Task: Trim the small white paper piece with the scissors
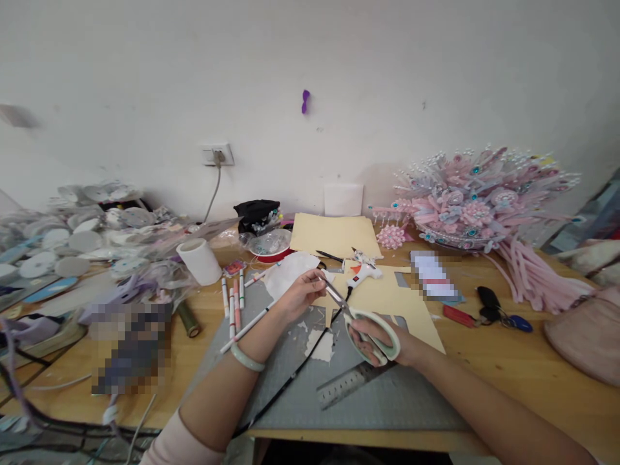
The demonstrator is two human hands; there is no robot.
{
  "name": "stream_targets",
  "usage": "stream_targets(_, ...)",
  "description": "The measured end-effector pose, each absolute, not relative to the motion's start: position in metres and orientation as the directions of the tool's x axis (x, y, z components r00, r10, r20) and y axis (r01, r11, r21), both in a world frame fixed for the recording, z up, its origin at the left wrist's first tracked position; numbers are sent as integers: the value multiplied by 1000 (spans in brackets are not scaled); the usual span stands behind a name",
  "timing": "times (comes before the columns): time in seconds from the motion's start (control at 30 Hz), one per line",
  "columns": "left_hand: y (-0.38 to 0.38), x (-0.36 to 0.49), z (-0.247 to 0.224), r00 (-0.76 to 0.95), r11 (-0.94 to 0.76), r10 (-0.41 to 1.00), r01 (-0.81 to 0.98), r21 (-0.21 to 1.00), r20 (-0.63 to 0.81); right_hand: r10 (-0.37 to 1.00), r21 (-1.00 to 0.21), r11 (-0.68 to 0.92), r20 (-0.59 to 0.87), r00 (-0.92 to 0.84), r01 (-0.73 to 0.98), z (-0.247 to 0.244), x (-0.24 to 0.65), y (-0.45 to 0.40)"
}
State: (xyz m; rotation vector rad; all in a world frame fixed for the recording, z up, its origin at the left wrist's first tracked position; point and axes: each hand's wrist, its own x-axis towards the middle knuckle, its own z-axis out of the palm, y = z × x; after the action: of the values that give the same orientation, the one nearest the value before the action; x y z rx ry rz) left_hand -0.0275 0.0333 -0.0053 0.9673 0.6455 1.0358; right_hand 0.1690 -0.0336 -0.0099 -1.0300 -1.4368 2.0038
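My right hand (375,336) has its fingers through the pale green handles of a pair of scissors (371,323). The metal blades point up and to the left, their tips by my left fingertips. My left hand (304,294) is closed in a pinch at the blade tips; whatever it holds is too small to make out. A white glue gun (363,274) lies just beyond the blades, its black cord (285,384) running toward me under my hands. Below the scissors are a steel ruler (343,385) and a torn white paper scrap (320,345) on a grey cutting mat (290,413).
Several markers (233,307) lie left of my left forearm, near a white roll (198,261). Cream card sheets (334,236) lie behind. At right are a phone (433,274), keys (489,303) and a pink beaded headdress (475,206). Clutter (82,239) fills the left side.
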Motion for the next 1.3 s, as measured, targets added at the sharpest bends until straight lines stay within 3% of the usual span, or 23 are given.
stream_targets(0.37,33,-27,-6,376,204,923,-316,927,-75,765,-943,-331,-283,-579,25,-10,166,-35)
stream_targets(0.6,31,-24,-4,353,182,932,-251,951,-85,697,-792,-598,-440,-566,-120,-15,167,-28)
stream_targets(0.73,30,-22,-4,334,162,940,-239,957,-75,642,-718,-686,-523,-561,-116,-10,165,-29)
stream_targets(1.13,32,-22,-8,348,143,936,-241,960,-52,638,-744,-659,-476,-606,-109,-8,165,-33)
stream_targets(1.3,34,-24,-5,330,126,944,-293,948,-24,506,-821,-568,-293,-811,-58,-5,170,-39)
